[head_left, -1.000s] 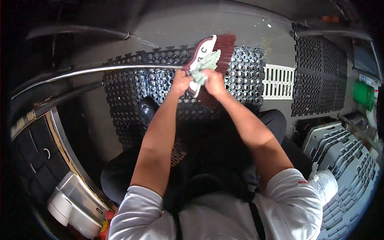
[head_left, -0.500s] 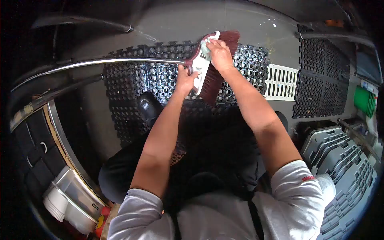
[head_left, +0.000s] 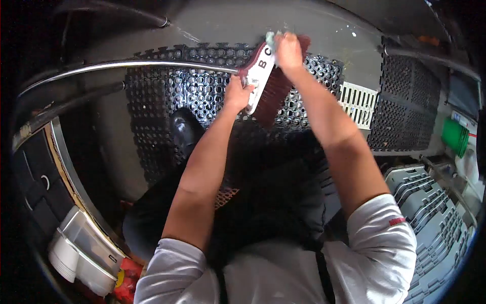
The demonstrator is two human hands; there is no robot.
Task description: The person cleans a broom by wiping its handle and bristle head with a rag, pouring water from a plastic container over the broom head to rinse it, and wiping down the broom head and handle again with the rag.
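Observation:
A broom (head_left: 259, 72) with a white and maroon head, dark red bristles and a long metal handle is held tilted above the black floor mat. Black letters, B and C among them, show on its white face. My left hand (head_left: 238, 93) is closed around the lower part of the head, close to where the handle joins. At the upper end of the head, my right hand (head_left: 289, 50) is closed on a pale greenish cloth (head_left: 270, 39), somewhat blurred. The cloth lies against the head's edge, beside the bristles.
Under the broom lies a black perforated rubber mat (head_left: 152, 109). To its right are a white drain grate (head_left: 358, 104) and a second dark mat (head_left: 405, 96). Grey folded crates (head_left: 430, 218) stand at lower right, white plastic containers (head_left: 83, 253) at lower left. A green object (head_left: 455, 137) is at far right.
My right hand has moved with the cloth up and right to the head's upper end, uncovering the letters. The broom has shifted slightly; my left hand keeps its hold.

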